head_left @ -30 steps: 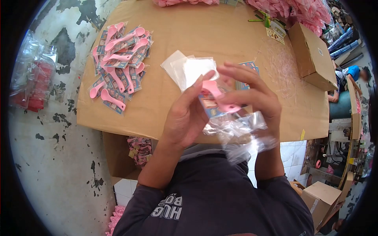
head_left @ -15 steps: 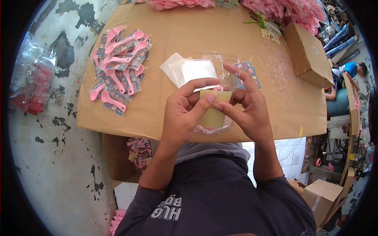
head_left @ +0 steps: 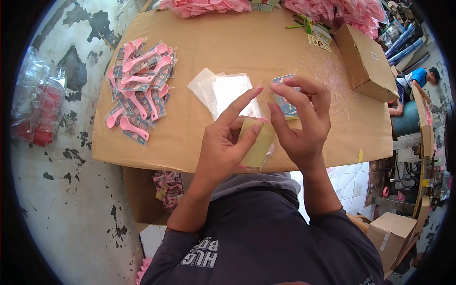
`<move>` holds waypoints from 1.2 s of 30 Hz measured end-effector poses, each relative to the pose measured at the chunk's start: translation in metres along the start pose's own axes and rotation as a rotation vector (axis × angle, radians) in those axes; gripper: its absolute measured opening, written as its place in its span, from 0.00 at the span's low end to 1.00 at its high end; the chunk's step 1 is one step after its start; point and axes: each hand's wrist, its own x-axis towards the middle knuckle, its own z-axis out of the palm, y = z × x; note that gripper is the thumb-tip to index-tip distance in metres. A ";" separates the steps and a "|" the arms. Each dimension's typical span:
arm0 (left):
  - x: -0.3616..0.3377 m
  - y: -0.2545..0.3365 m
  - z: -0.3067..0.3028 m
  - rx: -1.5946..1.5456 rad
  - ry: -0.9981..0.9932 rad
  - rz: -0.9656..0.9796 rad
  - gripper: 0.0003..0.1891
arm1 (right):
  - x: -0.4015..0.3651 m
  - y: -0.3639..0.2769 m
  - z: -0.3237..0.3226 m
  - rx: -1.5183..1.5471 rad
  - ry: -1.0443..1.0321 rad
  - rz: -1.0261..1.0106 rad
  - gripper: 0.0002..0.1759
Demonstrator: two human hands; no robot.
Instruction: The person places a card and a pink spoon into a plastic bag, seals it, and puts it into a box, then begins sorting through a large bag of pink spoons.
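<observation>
My left hand pinches a clear plastic packet with a pale yellow-green card in it, thumb on the front. Bits of pink show at the card's top and bottom edges; most of that pink item is hidden behind the card. My left index finger stretches up past the packet. To the right, my right hand is off the packet, its thumb and fingers apart, with nothing clearly seen in it. Beyond my hands lie a stack of clear plastic bags and blue printed cards, partly hidden by my right fingers.
Packed pink spoons are heaped at the table's left. A cardboard box stands at the right edge, near green-handled scissors. Large bags of pink spoons line the far edge. Another person sits at the far right.
My right hand has let go of the packet and moved up and right, its thumb now apart. My left hand keeps hold, its index finger now extended. The whole view has shifted slightly.
</observation>
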 end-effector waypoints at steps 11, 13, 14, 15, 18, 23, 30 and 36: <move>-0.001 -0.004 -0.001 0.137 -0.050 0.013 0.32 | -0.003 0.003 0.002 -0.127 -0.014 -0.059 0.17; -0.001 -0.003 -0.004 0.217 -0.112 -0.007 0.32 | -0.003 0.004 0.001 -0.138 -0.008 -0.070 0.16; -0.002 -0.001 -0.004 0.217 -0.110 -0.006 0.32 | -0.002 0.005 0.001 -0.134 -0.008 -0.072 0.15; -0.003 0.002 -0.003 0.207 -0.119 -0.018 0.31 | -0.002 0.006 0.001 -0.129 -0.007 -0.074 0.15; -0.003 -0.002 -0.005 0.185 -0.139 -0.009 0.30 | -0.002 0.011 0.000 -0.086 0.009 -0.019 0.14; -0.003 0.009 -0.007 0.247 -0.166 -0.055 0.26 | 0.005 0.026 -0.011 0.031 0.135 0.164 0.11; 0.000 0.001 -0.006 -0.113 0.025 -0.090 0.17 | 0.004 0.041 -0.045 1.138 0.374 0.649 0.07; 0.004 -0.005 -0.006 -0.204 0.075 0.037 0.12 | -0.013 0.018 -0.038 1.150 -0.166 0.895 0.09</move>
